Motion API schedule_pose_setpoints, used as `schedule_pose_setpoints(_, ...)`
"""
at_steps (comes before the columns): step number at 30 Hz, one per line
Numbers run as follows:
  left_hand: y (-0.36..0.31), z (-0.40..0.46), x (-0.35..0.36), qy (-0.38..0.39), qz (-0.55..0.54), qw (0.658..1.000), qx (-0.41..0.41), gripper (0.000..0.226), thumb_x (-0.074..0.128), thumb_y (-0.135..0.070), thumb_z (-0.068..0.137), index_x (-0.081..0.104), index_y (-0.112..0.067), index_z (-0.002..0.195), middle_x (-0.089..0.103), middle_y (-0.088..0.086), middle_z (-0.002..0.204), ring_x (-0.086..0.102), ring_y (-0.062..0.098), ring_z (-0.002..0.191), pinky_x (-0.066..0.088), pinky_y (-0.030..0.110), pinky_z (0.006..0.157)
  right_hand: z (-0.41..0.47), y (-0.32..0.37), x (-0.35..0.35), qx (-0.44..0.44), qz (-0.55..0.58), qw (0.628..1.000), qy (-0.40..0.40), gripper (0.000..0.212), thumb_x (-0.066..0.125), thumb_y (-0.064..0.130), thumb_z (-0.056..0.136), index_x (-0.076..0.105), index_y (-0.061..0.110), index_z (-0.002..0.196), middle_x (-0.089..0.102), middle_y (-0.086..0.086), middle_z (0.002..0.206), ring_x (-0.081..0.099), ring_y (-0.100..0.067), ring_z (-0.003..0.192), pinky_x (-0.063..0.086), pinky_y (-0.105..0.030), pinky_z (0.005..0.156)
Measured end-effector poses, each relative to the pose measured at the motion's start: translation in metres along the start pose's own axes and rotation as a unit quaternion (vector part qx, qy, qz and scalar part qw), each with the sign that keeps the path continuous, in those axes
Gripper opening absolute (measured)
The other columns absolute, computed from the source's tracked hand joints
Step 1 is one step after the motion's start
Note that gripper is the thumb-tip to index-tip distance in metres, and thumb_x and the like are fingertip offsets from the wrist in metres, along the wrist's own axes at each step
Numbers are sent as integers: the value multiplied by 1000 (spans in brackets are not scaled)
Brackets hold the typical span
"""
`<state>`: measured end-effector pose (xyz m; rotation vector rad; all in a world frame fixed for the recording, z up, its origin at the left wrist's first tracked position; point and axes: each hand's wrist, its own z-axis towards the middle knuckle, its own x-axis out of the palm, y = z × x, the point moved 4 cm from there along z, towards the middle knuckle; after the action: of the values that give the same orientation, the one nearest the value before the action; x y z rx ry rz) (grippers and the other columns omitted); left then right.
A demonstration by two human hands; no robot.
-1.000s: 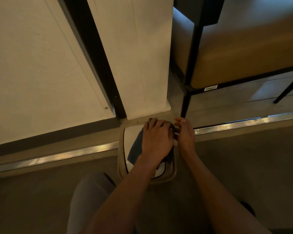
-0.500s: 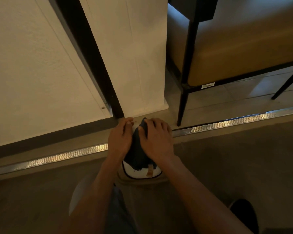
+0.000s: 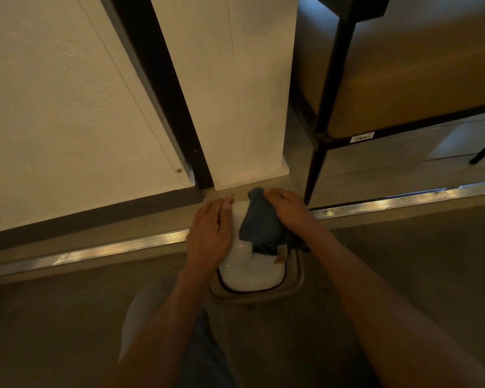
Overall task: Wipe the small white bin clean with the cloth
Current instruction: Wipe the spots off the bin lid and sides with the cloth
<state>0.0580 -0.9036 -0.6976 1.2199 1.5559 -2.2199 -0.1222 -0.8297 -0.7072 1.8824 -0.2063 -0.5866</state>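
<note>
In the head view, the small white bin (image 3: 249,274) is seen from above on the floor, just in front of a white pillar (image 3: 235,88) and astride a ribbed metal floor strip (image 3: 90,249) that runs from the left edge to the right edge of the frame. The bin's far edge is close to the pillar's base, so little room is left beyond it; bare floor lies open to its left, its right and its near side. A black-legged chair (image 3: 403,88) stands to the right of the pillar, its nearest leg coming down just beyond the right hand. The bin's lid is longer than it is wide, and its long axis runs away from the person toward the pillar, the rounded near end being the exposed part. The left hand (image 3: 209,233) is laid along the lid's left side with fingers straight and flat, gripping nothing. The right hand (image 3: 290,212) is pressed on a bunched dark blue cloth (image 3: 261,228) on the far right part of the lid; its fingers are curved over the cloth. The lid's far end is hidden by cloth and hands. A small tan tab at the cloth's near edge cannot be identified. Both forearms are cut off by the bottom edge, and dim lighting obscures the bin's sides.
</note>
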Motion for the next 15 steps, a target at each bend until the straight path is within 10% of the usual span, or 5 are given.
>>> schedule_pose_setpoints(8, -2, 0, 3, -2, 16, 1000, 2, 42, 31, -38, 105, 62, -19, 124, 63, 4, 121, 57, 20, 111, 45, 40, 102, -12, 14, 8, -59, -202, 976, -53, 38, 35, 43, 104, 61, 19, 119, 61, -5, 120, 57, -22, 110, 42, -31, 89)
schedule_pose_setpoints(15, 2, 2, 3, -9, 21, 1000, -11, 35, 33, -36, 108, 61, -20, 122, 63, 5, 120, 58, 22, 110, 48, 43, 99, -75, -29, 21, -155, 49, 970, -183, 44, 45, 29, 103, 42, 15, 145, 47, 7, 138, 44, 18, 119, 36, -4, 98)
